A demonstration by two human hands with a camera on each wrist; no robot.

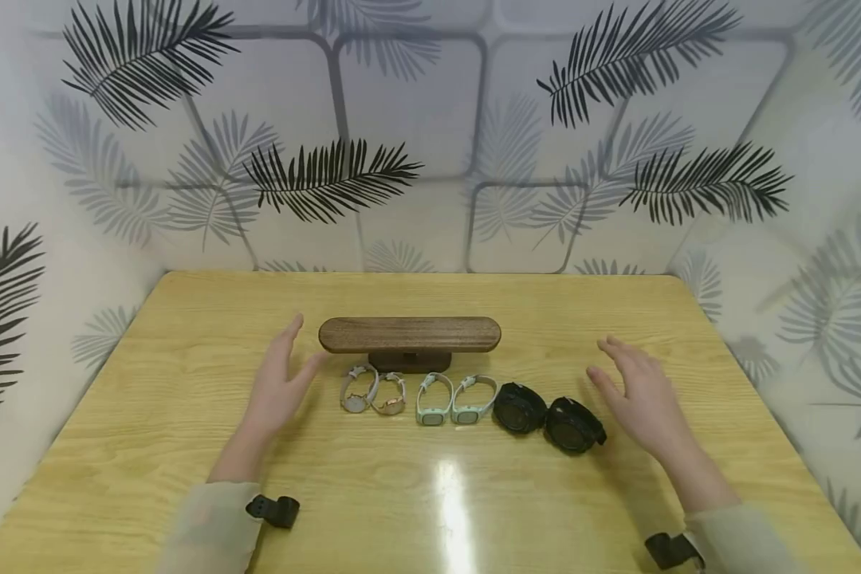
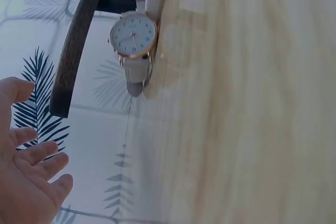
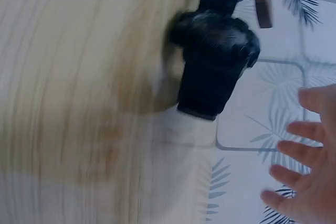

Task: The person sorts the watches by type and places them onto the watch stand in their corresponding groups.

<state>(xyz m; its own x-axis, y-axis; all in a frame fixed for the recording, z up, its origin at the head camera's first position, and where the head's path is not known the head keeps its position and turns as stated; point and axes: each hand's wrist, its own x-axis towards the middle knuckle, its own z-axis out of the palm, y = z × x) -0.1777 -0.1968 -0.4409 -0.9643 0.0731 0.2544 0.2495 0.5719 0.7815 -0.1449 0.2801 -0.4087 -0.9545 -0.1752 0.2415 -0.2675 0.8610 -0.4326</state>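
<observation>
My left hand [image 1: 278, 392] hovers left of a dark wooden stand [image 1: 410, 335], fingers extended and holding nothing. Closest to it is a white-dialled wristwatch [image 2: 133, 35] with a pale strap, beside a rose-gold watch [image 1: 391, 405]. Two mint-green watches, one on the left [image 1: 434, 416] and one on the right [image 1: 466, 414], stand in the middle of the row. At its right end are two bulky black watches, an inner one [image 1: 520, 408] and an outer one [image 1: 572, 425]. To the right of these is my right hand [image 1: 642, 392], fingers spread and touching nothing.
The row of watches stands on a light wood-grain table [image 1: 359, 502], just in front of the stand. Behind and at both sides rises a pale wall covering [image 1: 416, 223] with a leaf pattern. Each wrist wears a black strap.
</observation>
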